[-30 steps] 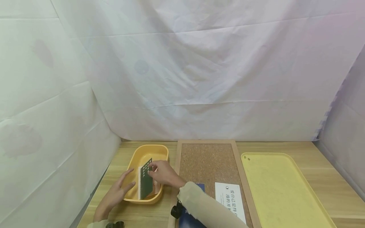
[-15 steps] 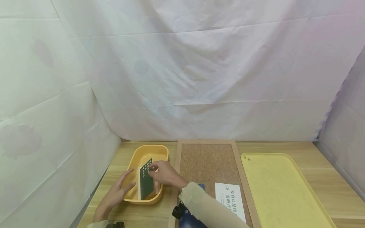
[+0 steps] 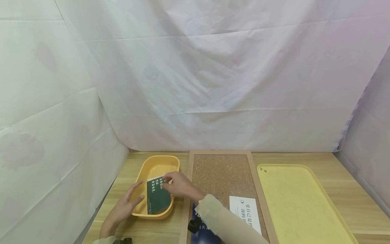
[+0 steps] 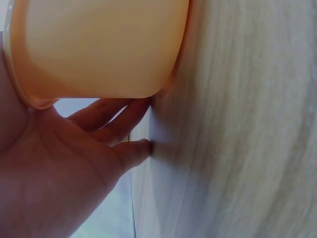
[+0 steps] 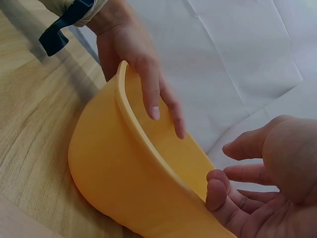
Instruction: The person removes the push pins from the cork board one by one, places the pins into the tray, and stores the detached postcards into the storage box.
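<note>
From my station I'm seeing the right hand (image 3: 179, 184) pinching the top corner of a green card (image 3: 157, 200); card's sitting in the yellow bin (image 3: 155, 162), between both hands. Left hand (image 3: 122, 205) is resting over the rim on its own side, fingers spread. Corkboard (image 3: 219, 169) is lying under the right forearm. I'm judging the step as card handling, lifting or laying unclear; next move's probably needing a firm pinch, steady bin.

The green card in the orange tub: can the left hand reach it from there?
Likely yes: the left hand has fingertips inside the orange tub, and nothing visible stands between them and the green card.
</note>
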Demonstrator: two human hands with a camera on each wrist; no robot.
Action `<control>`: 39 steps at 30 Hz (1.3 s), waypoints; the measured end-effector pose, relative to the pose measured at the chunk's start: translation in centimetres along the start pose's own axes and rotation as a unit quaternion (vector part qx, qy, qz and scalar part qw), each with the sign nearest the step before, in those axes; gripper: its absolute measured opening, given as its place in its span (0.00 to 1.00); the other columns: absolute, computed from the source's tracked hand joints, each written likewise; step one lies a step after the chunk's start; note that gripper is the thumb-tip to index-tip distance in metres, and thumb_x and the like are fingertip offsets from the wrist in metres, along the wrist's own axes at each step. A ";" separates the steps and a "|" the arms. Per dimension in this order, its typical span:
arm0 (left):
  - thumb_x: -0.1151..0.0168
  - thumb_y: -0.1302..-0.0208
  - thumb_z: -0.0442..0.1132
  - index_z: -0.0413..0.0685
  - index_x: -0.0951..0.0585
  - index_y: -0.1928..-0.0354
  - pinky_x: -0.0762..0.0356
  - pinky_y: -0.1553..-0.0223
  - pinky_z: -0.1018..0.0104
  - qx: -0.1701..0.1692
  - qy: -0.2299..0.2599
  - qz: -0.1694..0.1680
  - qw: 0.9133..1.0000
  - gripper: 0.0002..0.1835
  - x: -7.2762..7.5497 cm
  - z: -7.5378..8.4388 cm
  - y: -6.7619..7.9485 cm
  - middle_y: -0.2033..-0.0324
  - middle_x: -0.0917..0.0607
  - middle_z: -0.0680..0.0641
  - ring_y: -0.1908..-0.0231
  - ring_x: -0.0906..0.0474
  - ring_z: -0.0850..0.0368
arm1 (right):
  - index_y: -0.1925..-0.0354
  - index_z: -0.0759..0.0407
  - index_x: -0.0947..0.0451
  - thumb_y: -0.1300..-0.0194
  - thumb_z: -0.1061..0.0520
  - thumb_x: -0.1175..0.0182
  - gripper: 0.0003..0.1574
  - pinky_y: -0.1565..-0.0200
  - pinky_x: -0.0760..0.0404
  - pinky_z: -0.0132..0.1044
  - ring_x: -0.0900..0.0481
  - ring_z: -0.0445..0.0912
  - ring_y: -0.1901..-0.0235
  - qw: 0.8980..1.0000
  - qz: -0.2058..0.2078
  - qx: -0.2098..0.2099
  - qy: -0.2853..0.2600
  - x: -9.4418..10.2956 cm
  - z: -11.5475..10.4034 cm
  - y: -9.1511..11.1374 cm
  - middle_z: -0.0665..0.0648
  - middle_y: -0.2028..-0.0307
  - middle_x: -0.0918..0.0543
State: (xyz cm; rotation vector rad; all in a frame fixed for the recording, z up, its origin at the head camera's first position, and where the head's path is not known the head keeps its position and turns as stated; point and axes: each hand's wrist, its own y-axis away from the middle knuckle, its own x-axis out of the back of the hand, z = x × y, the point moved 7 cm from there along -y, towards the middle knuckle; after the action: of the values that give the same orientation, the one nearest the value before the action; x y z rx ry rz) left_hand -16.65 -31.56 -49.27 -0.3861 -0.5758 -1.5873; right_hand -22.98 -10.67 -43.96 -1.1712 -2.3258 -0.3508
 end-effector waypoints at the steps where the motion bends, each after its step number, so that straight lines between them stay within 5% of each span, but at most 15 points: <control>1: 0.45 0.27 0.49 0.56 0.44 0.24 0.56 0.36 0.22 0.001 0.000 0.001 1.000 0.34 0.0 0.0 0.0 0.23 0.50 0.35 0.27 0.59 0.26 | 0.46 0.58 0.18 0.32 0.54 0.38 0.19 0.73 0.22 0.29 0.22 0.35 0.73 1.000 0.002 0.001 -0.001 0.1 0.1 0.1 0.55 0.54 0.15; 14: 0.44 0.27 0.50 0.57 0.43 0.24 0.56 0.35 0.22 -0.002 -0.009 0.007 1.000 0.34 0.0 0.0 0.0 0.24 0.49 0.36 0.26 0.58 0.27 | 0.50 0.49 0.16 0.30 0.50 0.40 0.14 0.65 0.22 0.32 0.22 0.39 0.63 0.999 0.026 0.020 -0.012 2.5 0.5 1.2 0.45 0.59 0.16; 24: 0.45 0.27 0.50 0.56 0.44 0.24 0.57 0.36 0.21 -0.004 -0.007 0.007 1.000 0.34 0.1 0.3 0.0 0.23 0.49 0.36 0.27 0.59 0.26 | 0.49 0.51 0.17 0.29 0.51 0.42 0.14 0.56 0.21 0.35 0.22 0.43 0.57 0.998 0.028 0.026 -0.044 4.0 2.0 2.3 0.46 0.57 0.17; 32: 0.45 0.27 0.50 0.58 0.44 0.24 0.58 0.36 0.21 0.002 -0.016 0.007 1.000 0.34 0.3 0.1 0.1 0.23 0.48 0.37 0.27 0.58 0.26 | 0.53 0.63 0.16 0.31 0.58 0.42 0.13 0.55 0.22 0.35 0.21 0.46 0.58 0.996 0.046 0.062 -0.039 5.1 3.1 3.3 0.54 0.60 0.15; 39: 0.45 0.27 0.50 0.58 0.44 0.24 0.57 0.37 0.20 0.005 -0.015 0.005 1.000 0.34 0.2 0.2 0.1 0.23 0.49 0.37 0.27 0.59 0.26 | 0.56 0.63 0.16 0.32 0.59 0.40 0.11 0.56 0.22 0.35 0.21 0.45 0.59 0.995 0.055 0.073 -0.044 6.0 4.3 4.6 0.55 0.61 0.16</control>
State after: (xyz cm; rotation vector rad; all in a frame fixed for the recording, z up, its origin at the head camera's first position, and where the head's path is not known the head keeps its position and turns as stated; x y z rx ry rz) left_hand -16.60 -31.56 -48.97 -0.4063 -0.6039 -1.5714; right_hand -23.65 -2.03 -44.28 -1.2583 -2.3062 -0.0882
